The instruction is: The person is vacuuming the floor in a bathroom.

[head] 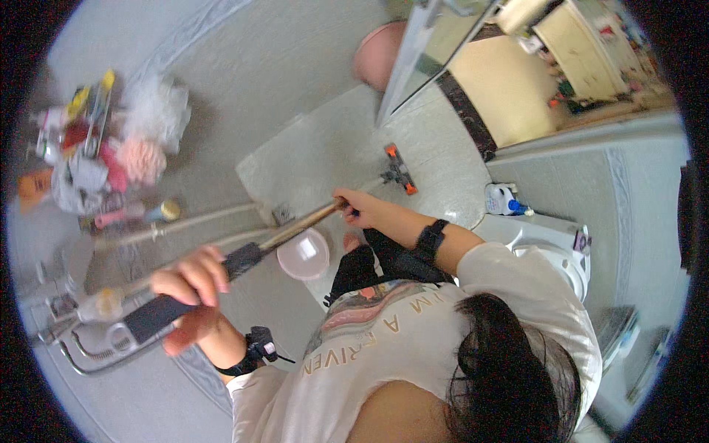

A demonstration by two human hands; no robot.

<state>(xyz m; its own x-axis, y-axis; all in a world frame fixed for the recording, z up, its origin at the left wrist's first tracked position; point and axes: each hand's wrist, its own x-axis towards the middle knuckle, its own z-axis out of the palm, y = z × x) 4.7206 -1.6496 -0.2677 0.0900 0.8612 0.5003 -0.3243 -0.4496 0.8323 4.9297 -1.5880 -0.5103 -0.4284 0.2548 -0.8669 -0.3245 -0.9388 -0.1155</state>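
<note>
A long-handled floor-cleaning tool runs slantwise through the view; brush or squeegee, I cannot tell. Its pole [299, 223] is tan, with dark grip sleeves near the upper end. My right hand [357, 207] is closed around the pole lower down. My left hand [191, 285], blurred, wraps the dark upper grip [155, 318] with the fingers over it and the thumb beneath. The narrow head [401, 169], dark with orange ends, rests on the grey tiled floor [327, 138]. A pale pink basin [303, 253] stands under the pole, near my feet.
At the right are a white toilet [554, 260] and a white bottle with a blue cap [501, 199]. A glass door [435, 55] stands by a dark threshold [468, 113], with a pink tub [379, 55] behind. Bath items [138, 158] and pipes [221, 216] line the left wall.
</note>
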